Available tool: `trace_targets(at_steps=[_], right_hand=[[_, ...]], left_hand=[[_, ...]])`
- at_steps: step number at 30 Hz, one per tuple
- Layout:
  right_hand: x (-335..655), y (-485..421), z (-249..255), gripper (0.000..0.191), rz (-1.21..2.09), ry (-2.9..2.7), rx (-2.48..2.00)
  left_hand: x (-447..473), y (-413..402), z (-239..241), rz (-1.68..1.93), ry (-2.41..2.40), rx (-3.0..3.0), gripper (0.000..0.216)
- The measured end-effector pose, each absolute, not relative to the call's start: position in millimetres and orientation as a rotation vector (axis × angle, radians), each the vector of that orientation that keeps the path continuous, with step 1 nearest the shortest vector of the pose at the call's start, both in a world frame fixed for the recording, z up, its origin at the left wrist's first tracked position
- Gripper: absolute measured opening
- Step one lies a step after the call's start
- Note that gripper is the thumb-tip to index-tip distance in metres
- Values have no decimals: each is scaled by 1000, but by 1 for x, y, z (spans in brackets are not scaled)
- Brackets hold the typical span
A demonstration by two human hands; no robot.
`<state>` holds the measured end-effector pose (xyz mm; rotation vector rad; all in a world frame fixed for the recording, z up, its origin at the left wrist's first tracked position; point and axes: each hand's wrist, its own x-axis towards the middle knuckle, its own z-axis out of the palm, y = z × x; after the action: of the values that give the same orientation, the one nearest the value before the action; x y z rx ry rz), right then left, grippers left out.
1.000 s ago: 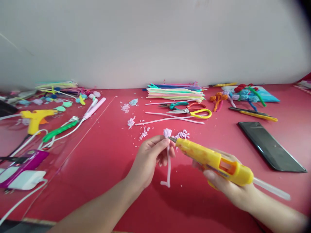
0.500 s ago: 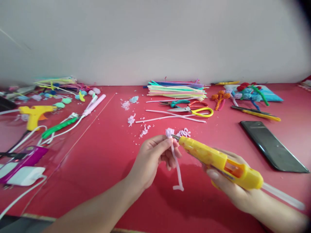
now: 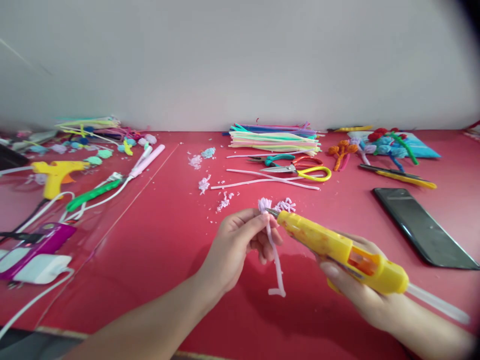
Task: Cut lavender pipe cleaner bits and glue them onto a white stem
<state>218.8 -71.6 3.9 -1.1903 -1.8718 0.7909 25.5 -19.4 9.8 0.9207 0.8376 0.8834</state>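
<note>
My left hand [image 3: 240, 237] pinches a pale pink pipe-cleaner flower [image 3: 275, 260] just under its tufted head, and its stem hangs down with a bent end. Wrapped round a yellow hot glue gun [image 3: 330, 245] is my right hand [image 3: 356, 280]. The gun's metal nozzle points left and meets the base of the tuft, by my left fingertips. A clear glue stick [image 3: 438, 302] juts from the gun's rear. Just behind the nozzle lies a small heap of short pink pipe-cleaner pieces [image 3: 285, 205].
Scissors [image 3: 315, 173], pliers [image 3: 272, 160] and a bundle of pipe cleaners [image 3: 275, 140] lie at the back. A phone [image 3: 425, 227] and a utility knife [image 3: 397, 176] are on the right. Another glue gun [image 3: 56, 175] and a purple power strip [image 3: 45, 245] with cables occupy the left.
The whole view has shifted very slightly. Both hands keep nearly the same pose, with the nozzle still against the base of the pink tuft.
</note>
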Motion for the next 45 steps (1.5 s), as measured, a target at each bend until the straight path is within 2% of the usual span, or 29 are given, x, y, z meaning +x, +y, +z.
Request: trace_targets(at_steps=[14, 22, 29, 33, 39, 42, 43, 45], right_hand=[[218, -71, 5, 22, 773, -1853, -1210], [217, -68, 5, 25, 716, -1887, -1319], [217, -65, -1, 11, 669, -1925, -1356], [205, -63, -9, 21, 790, -2228, -1307], [205, -56, -14, 34, 660, -2405, -1280], [214, -43, -16, 18, 666, -2333, -1206], [217, -38, -18, 11, 608, -2269, -1258], [223, -27, -24, 12, 374, -2172, -1388]], left_hand=[[26, -19, 11, 869, 886, 951, 21], [20, -17, 15, 923, 1088, 1352, 22], [14, -10, 15, 986, 993, 1096, 21], [15, -13, 19, 979, 948, 1057, 22], [19, -16, 15, 887, 905, 1019, 21], [20, -16, 9, 838, 883, 1001, 22], [21, -16, 8, 822, 875, 997, 22], [22, -17, 5, 794, 862, 991, 22]])
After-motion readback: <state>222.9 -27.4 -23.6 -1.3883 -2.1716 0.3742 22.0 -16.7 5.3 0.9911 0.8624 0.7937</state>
